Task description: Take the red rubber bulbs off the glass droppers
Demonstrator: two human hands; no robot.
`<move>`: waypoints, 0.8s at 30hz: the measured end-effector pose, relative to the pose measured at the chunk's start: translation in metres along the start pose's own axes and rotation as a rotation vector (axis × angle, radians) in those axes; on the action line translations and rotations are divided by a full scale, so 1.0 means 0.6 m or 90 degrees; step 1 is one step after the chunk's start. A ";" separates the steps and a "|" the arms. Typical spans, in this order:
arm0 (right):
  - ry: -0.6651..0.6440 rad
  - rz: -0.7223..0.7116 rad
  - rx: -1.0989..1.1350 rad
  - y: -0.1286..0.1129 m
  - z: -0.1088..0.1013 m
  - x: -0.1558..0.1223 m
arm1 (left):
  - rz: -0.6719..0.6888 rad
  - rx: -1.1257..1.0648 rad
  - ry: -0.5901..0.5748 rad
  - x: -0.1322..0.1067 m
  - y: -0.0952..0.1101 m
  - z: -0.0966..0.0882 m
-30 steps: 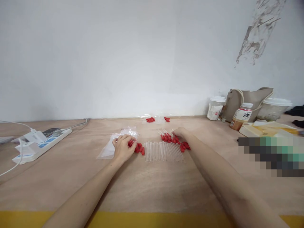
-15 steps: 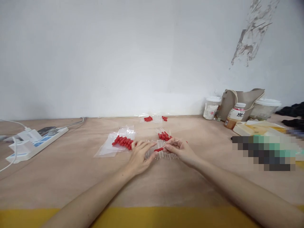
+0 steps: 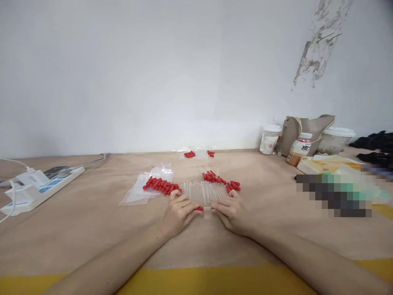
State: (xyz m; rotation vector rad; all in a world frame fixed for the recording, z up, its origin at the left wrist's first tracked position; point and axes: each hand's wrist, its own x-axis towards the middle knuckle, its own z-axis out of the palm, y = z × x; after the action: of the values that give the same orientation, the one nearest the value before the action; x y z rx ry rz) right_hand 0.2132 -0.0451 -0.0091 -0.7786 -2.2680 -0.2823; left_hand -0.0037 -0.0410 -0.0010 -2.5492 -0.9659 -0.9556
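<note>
My left hand (image 3: 181, 211) pinches a small red rubber bulb (image 3: 199, 208) between thumb and fingers. From the bulb's right end a thin clear tube (image 3: 207, 209) runs across to my right hand (image 3: 232, 212), whose closed fingertips grip it. How far the tube sits inside the bulb is too small to tell. Just beyond both hands lies a row of clear dropper tubes (image 3: 201, 192), side by side. Loose red bulbs (image 3: 159, 185) are heaped on plastic bags by my left hand. Behind the row are red-bulbed droppers (image 3: 211, 176), and more red bulbs (image 3: 233, 186) lie past my right fingers.
Clear bags with red pieces (image 3: 189, 154) lie against the wall. On the left is a white power strip (image 3: 61, 180) with chargers and cables. To the right stand a lidded cup (image 3: 270, 140), a labelled bottle (image 3: 299, 149) and a grey bag (image 3: 288, 133).
Both hands have come nearer to me with the bulb and tube, uncovering the tube row and the right-hand red bulbs. My left fingers have closed on the bulb. The view has shifted slightly.
</note>
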 end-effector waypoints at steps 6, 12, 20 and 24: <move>-0.007 -0.032 0.000 -0.003 0.004 -0.011 | 0.059 0.032 -0.008 -0.010 0.004 -0.013; 0.032 0.097 0.001 0.027 -0.005 -0.017 | -0.054 -0.033 0.028 -0.007 -0.030 -0.025; 0.014 0.331 -0.076 0.066 0.013 0.013 | -0.408 0.008 0.081 0.008 -0.152 -0.058; -0.024 0.323 -0.136 0.061 0.022 0.018 | -0.475 0.017 0.060 -0.006 -0.194 -0.069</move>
State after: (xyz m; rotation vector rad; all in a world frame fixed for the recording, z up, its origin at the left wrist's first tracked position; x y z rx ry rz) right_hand 0.2217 -0.0055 -0.0120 -1.4429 -2.0071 -0.2704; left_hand -0.1034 0.0263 0.0282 -2.0927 -1.9364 -1.1970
